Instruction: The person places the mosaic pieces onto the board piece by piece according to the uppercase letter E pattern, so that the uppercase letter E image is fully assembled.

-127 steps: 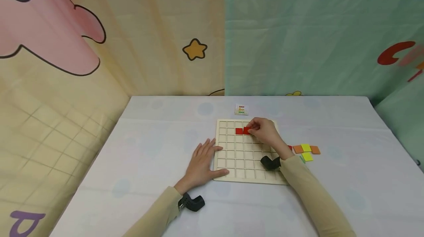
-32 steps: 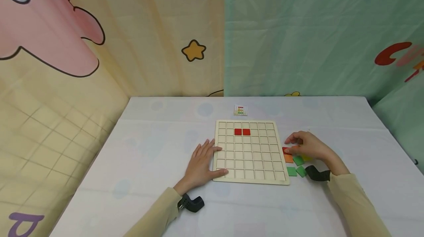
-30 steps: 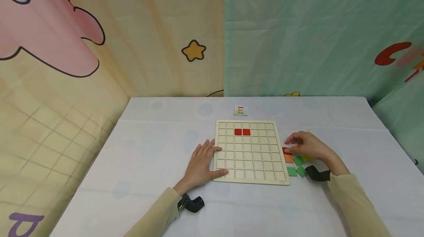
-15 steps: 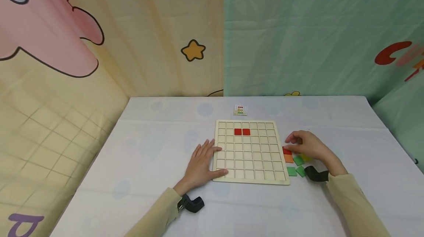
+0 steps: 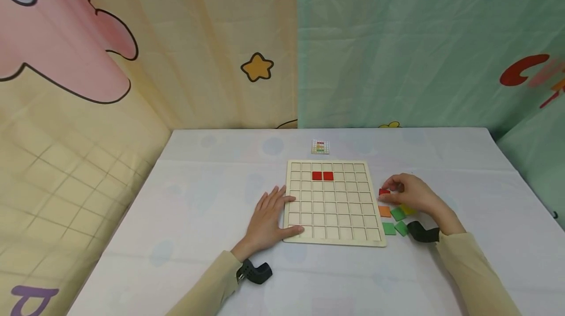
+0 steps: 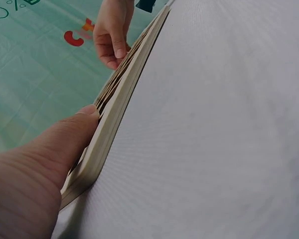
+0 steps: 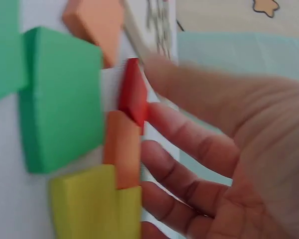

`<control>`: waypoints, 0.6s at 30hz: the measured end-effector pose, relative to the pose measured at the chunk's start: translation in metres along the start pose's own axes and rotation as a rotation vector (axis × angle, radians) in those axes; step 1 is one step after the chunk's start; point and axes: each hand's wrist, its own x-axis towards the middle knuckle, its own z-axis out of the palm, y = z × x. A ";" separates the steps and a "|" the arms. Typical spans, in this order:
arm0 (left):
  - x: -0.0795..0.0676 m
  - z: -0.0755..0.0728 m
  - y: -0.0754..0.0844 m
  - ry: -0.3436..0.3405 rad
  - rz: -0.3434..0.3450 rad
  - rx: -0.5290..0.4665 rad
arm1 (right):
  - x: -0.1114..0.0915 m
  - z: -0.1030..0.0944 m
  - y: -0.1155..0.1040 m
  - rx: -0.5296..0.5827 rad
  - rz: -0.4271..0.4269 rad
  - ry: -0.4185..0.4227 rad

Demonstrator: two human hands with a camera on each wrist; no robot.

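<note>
My left hand [image 5: 267, 217] lies with spread fingers along the left edge of a pale wooden grid board [image 5: 342, 219]; its thumb [image 6: 72, 132] rests on the rim in the left wrist view. Two red square tiles [image 5: 322, 175] sit side by side in the board's upper cells. Just right of the board, my right hand [image 5: 412, 194] pinches another red square tile [image 5: 384, 192] between thumb and fingertips. In the right wrist view this red tile [image 7: 133, 92] stands tilted at the thumb and index finger. Below the hand lie an orange tile [image 5: 385, 211] and a green tile [image 5: 398, 214].
More green tiles [image 5: 389, 228] lie by the board's lower right corner. Yellow tiles [image 5: 407, 209] are partly hidden under the right hand. A small card with a coloured grid pattern [image 5: 320, 146] lies beyond the board on the white-covered table [image 5: 212, 183].
My right hand went from the board, leaving a second red tile there, to the loose tiles. Its pinched red tile has slid slightly away from me, off the orange one. The left hand has stayed put.
</note>
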 end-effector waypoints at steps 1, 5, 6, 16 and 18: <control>0.000 0.000 0.000 0.000 0.000 0.000 | 0.000 0.000 0.001 -0.006 -0.004 -0.003; 0.000 -0.001 0.000 -0.003 -0.007 -0.002 | 0.001 0.000 0.001 -0.035 -0.027 0.004; 0.000 -0.001 0.000 -0.003 -0.008 -0.003 | 0.001 0.000 0.000 -0.041 -0.038 0.011; 0.000 0.000 0.001 -0.003 -0.004 0.001 | -0.001 0.000 -0.009 0.005 -0.046 0.029; 0.000 0.000 0.000 -0.004 -0.005 0.006 | 0.000 0.001 -0.012 0.033 -0.020 0.039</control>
